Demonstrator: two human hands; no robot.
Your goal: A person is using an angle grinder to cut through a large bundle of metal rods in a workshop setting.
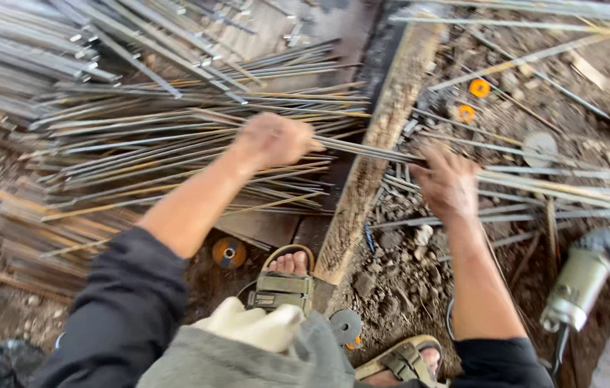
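Steel is what you are gripping: your left hand (274, 139) and right hand (447, 179) are both closing around thin grey metal rods (362, 149) lying across the rough wooden beam (380, 144).

I see grey steel rods (175, 154) with rusty orange streaks, small orange discs (479, 88), a pale green grinder (582, 276), and black sleeves (122, 309).

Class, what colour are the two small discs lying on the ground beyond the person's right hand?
Orange, each with a dark centre hole: discs beyond the right hand, seen in the head view.
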